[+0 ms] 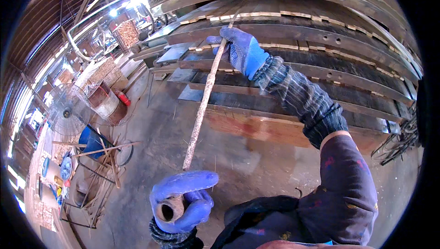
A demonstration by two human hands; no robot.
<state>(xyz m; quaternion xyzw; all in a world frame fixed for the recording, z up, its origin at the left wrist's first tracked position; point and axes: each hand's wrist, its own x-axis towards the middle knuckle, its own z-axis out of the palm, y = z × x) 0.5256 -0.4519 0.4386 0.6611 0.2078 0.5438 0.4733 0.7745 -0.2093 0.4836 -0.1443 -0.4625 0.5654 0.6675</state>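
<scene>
Caged fan (67, 113), rusty drum (109, 104) — red cylinder (123, 98) beside it

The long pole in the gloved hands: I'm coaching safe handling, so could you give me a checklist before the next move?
1. Left hand closed round the pole near its hollow end: ok.
2. Right hand on the pole, farther up: ok.
3. Both hands gloved: ok.
4. Right arm fully covered: not ok; bare skin shows between the striped knit sleeve and the dark shirt.
5. Far tip clear of the stacked slabs: cannot tell; it overlaps them in view.
</scene>
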